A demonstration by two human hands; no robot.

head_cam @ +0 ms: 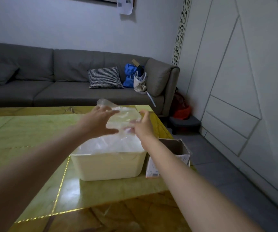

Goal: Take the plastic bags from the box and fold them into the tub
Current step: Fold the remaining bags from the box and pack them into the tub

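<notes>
A clear plastic bag (pixel 124 117) is held up above the white tub (pixel 108 164), which stands on the table and holds several more clear bags (pixel 111 144). My left hand (pixel 99 122) is at the bag's left side with spread fingers, thumb under it. My right hand (pixel 141 124) pinches the bag's right edge with curled fingers. The open cardboard box (pixel 173 153) stands just right of the tub, at the table's right edge.
The yellow-green marble table (pixel 34 136) has gold inlay lines. A grey sofa (pixel 51 81) behind it carries a checked cushion (pixel 104 77) and bags (pixel 135 77). A small dark stool (pixel 185 122) and tiled floor lie to the right, beside white wall panels.
</notes>
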